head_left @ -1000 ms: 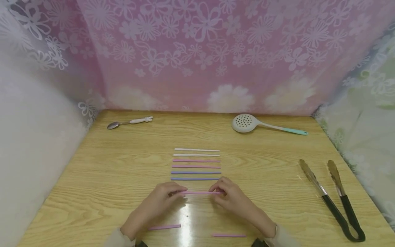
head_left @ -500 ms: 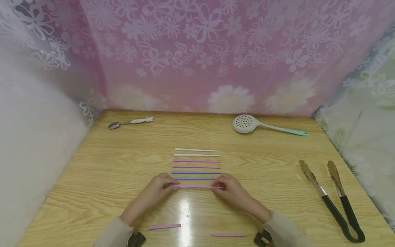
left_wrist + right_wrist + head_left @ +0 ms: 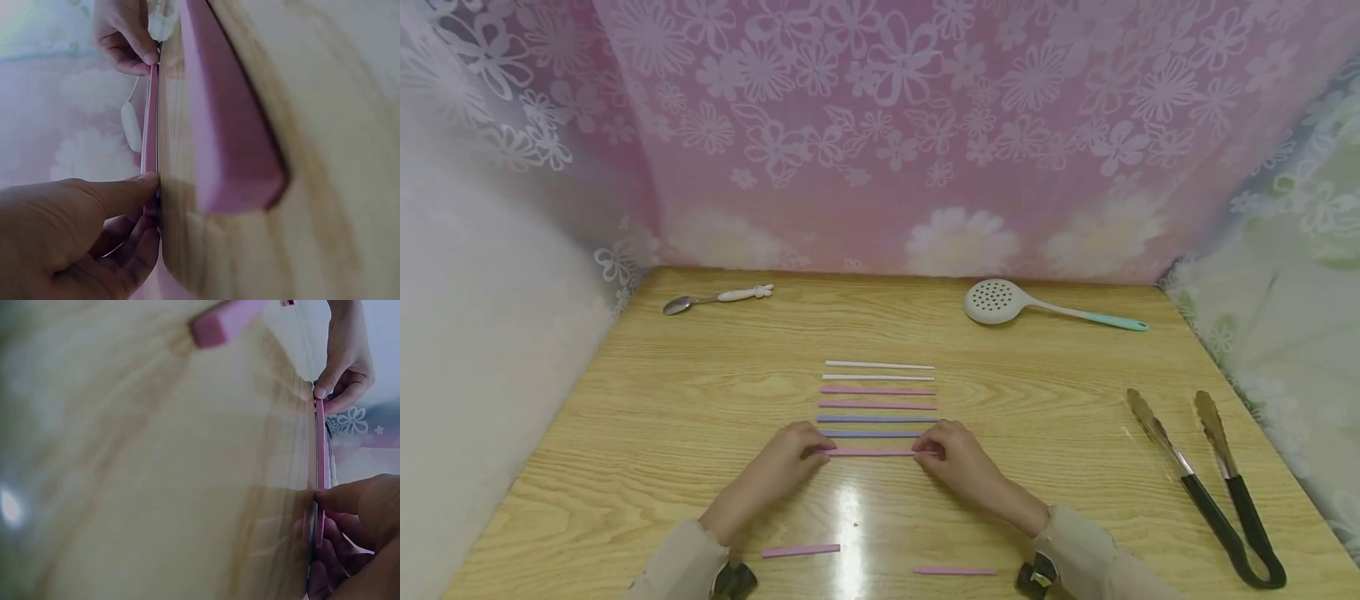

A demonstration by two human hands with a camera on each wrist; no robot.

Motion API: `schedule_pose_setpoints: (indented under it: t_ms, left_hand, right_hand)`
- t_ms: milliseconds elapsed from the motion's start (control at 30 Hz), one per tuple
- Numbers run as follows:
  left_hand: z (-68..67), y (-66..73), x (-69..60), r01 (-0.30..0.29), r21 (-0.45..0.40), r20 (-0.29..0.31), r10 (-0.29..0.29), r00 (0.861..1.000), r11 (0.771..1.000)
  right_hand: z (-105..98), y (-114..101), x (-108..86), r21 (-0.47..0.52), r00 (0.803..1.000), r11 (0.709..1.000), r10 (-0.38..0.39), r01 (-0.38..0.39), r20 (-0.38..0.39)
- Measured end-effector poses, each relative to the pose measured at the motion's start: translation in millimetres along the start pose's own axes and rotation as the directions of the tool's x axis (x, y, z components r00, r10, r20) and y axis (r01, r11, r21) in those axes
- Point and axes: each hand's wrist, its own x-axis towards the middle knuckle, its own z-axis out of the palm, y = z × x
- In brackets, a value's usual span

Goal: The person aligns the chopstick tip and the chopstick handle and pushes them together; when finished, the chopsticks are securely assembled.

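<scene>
A pink chopstick (image 3: 872, 453) lies crosswise near the table's middle, pinched at both ends. My left hand (image 3: 784, 460) grips its left end between thumb and fingers, and my right hand (image 3: 962, 465) does the same at the right end. In the left wrist view the chopstick (image 3: 150, 125) runs between the two hands, at or very near the tabletop. Just beyond it, roughly parallel, lie two blue chopsticks (image 3: 880, 434), two pink chopsticks (image 3: 878, 406) and two white chopsticks (image 3: 880, 377). Fingers cover the held chopstick's ends.
Two more pink sticks, one at front left (image 3: 801, 551) and one at front right (image 3: 955, 571), lie near the forearms. Black-handled tongs (image 3: 1232, 508) lie spread at right. A skimmer (image 3: 992, 302) and a spoon (image 3: 737, 294) lie along the back, before a flowered pink curtain (image 3: 880, 167).
Both hands have carried the pink chopstick forward, close to the nearer blue chopstick, mostly in the first half second. Since then hands and chopstick have hardly moved.
</scene>
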Motion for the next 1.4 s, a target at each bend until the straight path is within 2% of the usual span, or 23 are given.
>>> schedule_pose_setpoints:
  t_ms: [400,567,667,833,1000,1100,1300,1400]
  left_hand:
    - [1.5,-0.3,-2.4,0.029,-0.018,-0.016,-0.029,0.999,0.999]
    - [-1.4,3.1,-6.5,0.033,-0.021,-0.082,-0.034,0.996,0.999]
    - [-4.6,3.8,-12.9,0.023,-0.038,-0.112,-0.028,0.993,0.999]
    - [-8.5,3.3,-32.2,0.017,-0.084,-0.061,-0.022,0.998,0.996]
    - [-8.7,4.5,-54.2,0.005,-0.149,-0.007,-0.006,1.000,0.989]
    - [-7.9,7.2,-65.4,0.022,-0.199,0.022,-0.018,1.000,0.980]
    - [-1.9,14.3,-79.1,0.090,-0.276,0.081,-0.070,0.994,0.957]
    - [3.1,17.6,-80.6,0.086,-0.299,0.106,-0.057,0.993,0.950]
  right_hand:
    - [-0.9,-2.5,0.0,-0.015,1.000,1.000,0.011,-0.011,-0.008]
    - [-5.3,-5.0,-3.8,0.015,0.999,0.999,0.044,-0.043,-0.009]
    - [-8.6,-5.3,-10.0,0.050,0.999,0.998,0.038,-0.039,0.028]
    - [-10.8,-6.8,-26.2,0.135,0.991,0.991,-0.006,-0.012,0.131]
    - [-10.7,-13.1,-46.7,0.174,0.987,0.985,-0.022,-0.007,0.162]
    - [-10.9,-16.3,-58.6,0.197,0.983,0.980,-0.007,-0.030,0.186]
    - [-11.3,-16.8,-79.0,0.209,0.968,0.978,-0.035,-0.018,0.248]
    - [-11.1,-17.2,-83.9,0.215,0.961,0.976,-0.032,-0.028,0.273]
